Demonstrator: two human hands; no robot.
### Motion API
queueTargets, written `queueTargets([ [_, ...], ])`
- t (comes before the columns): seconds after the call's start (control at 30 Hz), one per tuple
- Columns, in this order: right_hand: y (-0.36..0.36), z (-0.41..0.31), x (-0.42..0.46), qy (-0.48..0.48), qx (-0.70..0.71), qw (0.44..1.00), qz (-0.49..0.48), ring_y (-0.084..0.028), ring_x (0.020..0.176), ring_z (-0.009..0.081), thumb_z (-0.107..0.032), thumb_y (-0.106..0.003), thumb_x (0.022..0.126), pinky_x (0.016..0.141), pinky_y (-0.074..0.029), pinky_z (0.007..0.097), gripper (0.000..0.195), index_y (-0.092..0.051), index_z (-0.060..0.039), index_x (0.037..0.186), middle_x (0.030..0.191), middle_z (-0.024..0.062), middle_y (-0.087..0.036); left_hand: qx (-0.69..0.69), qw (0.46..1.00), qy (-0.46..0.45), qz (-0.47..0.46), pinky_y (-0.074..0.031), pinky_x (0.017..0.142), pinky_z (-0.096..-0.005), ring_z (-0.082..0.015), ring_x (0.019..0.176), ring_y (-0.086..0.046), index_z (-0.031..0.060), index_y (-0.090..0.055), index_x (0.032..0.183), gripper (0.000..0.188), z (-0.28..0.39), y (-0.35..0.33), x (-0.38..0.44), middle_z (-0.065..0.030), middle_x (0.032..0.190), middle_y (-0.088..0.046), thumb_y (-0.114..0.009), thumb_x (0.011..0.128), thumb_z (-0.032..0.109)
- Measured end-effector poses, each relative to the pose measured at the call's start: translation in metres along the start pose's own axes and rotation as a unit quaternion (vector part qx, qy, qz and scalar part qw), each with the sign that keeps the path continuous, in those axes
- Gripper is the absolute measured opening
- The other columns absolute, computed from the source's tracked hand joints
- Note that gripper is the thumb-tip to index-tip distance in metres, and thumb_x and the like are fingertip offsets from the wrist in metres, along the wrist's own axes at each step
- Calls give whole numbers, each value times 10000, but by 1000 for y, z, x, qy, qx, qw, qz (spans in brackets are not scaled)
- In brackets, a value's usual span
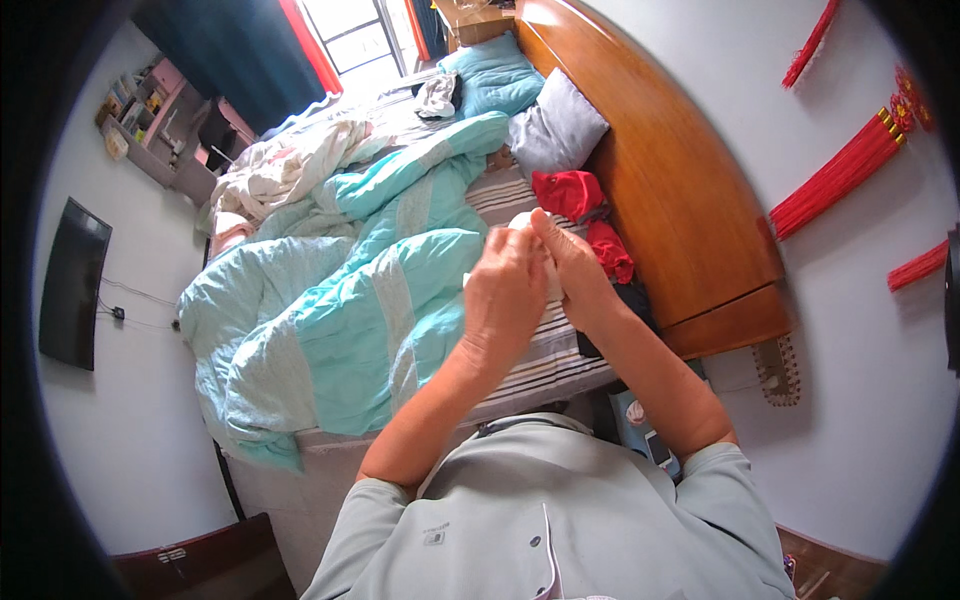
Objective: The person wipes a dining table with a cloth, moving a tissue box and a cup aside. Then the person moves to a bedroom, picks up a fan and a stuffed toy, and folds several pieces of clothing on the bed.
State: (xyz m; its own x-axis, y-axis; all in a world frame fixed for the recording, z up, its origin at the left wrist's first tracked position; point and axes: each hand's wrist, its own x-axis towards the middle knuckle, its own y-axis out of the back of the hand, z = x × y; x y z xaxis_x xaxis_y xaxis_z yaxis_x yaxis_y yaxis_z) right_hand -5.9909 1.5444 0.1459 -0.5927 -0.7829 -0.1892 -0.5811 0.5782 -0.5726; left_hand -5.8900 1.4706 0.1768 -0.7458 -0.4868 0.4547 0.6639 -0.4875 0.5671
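Both of my hands are close together over the near side of a bed with a striped sheet. My left hand and my right hand grip a small white item, perhaps cloth, which shows between and above the fingers. Its shape is mostly hidden by the hands. Just beyond them lies a red cloth, partly bunched. A rumpled turquoise quilt spreads over the bed to the left of my hands.
A grey pillow and a blue pillow lean near the wooden headboard on the right. Dark cloth lies beside the headboard. A phone rests on a surface below my right forearm. Red tassels hang on the wall.
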Motion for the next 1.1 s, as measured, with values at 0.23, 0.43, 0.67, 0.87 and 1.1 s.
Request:
queueTargets([
  [0.23,8,-49,9,36,-206,977,-50,-618,864,100,-204,-649,928,786,-503,276,220,-672,-55,1089,955,22,-672,-247,964,19,-99,-474,934,-353,-274,1170,-562,24,-607,1182,482,-39,10,-34,-167,1318,-541,-804,749,100],
  [0.43,-22,-116,-9,23,-360,905,-226,-606,896,71,-238,-636,949,791,-501,257,287,-668,-75,1183,994,5,-690,-419,873,116,-219,-332,1085,-450,-225,1347,-393,27,-308,1467,926,-100,31,62,-146,1459,-407,-760,797,477],
  [0.67,-4,-146,-24,76,-434,878,-186,-607,871,64,-261,-635,950,756,-512,246,318,-645,-30,1168,991,26,-678,-505,813,116,-266,-505,812,-267,-102,849,-634,9,-694,1049,269,-45,19,86,-20,930,-692,-677,914,241],
  [0.87,13,-147,-61,140,-435,876,-152,-620,829,98,-226,-731,861,764,-521,260,342,-647,4,1101,972,51,-676,-391,889,32,-234,-495,815,-264,-91,884,-617,37,-666,1102,241,12,38,102,-21,987,-677,-597,947,208],
  [1.1,73,-130,-67,63,-359,929,-61,-626,859,93,-197,-740,830,794,-509,263,362,-646,11,1111,979,48,-685,-383,882,89,-261,-489,768,-225,-53,846,-598,45,-656,1087,202,15,30,89,13,945,-658,-560,957,166],
])
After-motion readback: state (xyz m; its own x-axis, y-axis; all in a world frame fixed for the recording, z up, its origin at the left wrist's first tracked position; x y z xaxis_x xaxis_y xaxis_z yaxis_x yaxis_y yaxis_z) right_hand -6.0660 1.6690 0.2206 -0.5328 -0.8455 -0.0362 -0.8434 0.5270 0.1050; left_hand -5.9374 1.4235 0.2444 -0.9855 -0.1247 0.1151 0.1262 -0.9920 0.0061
